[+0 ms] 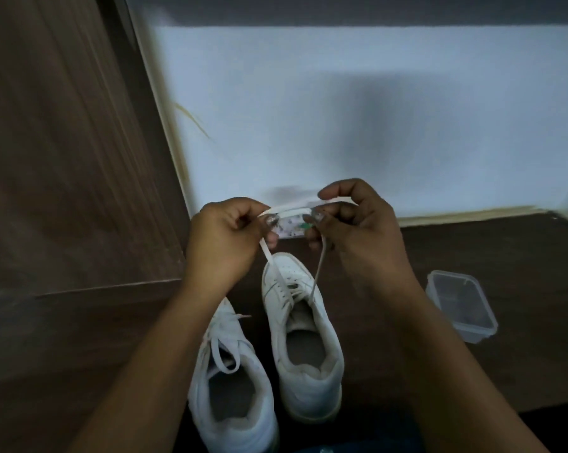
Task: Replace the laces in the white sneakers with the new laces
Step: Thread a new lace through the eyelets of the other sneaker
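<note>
likely a home corner, wood-grain cabinet (63,158), pale wall (341,109), dark floor (505,256)

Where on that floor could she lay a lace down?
Bare dark floor lies right of the right sneaker, around the clear plastic container. It is crowded on the other side: the left sneaker sits close against the wooden cabinet, and both hands hold laces above.

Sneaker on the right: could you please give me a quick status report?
Left hand and right hand each pinch a lace end, raised. Right sneaker partly laced. Nothing in the way.
</note>
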`<action>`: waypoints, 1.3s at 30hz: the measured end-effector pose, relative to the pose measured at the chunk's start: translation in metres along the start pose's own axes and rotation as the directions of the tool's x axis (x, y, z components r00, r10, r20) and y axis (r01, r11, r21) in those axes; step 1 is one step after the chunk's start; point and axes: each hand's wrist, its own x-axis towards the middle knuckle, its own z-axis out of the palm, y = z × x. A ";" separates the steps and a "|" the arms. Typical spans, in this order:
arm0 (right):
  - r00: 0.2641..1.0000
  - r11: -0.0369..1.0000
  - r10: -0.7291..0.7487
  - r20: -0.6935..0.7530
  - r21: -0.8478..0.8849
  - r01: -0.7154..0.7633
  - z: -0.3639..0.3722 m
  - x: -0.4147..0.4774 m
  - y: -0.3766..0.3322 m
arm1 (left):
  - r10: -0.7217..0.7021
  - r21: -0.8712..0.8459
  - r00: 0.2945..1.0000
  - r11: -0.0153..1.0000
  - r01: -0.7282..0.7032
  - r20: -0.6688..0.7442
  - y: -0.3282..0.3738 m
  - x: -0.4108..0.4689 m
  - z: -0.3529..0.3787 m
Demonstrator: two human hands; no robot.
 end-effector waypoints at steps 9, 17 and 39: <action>0.994 0.975 -0.108 0.020 0.199 0.102 0.005 -0.002 -0.037 | -0.128 -0.503 0.989 0.851 0.149 0.077 0.058 -0.005 0.016; 0.984 0.978 -0.174 -0.048 0.113 0.178 0.013 0.000 -0.049 | -0.093 -0.528 0.994 0.847 0.053 -0.050 0.073 0.000 0.010; 0.985 0.963 -0.018 -0.171 0.262 0.063 0.035 -0.005 -0.065 | -0.131 -0.632 0.991 0.769 0.096 -0.009 0.080 0.005 0.001</action>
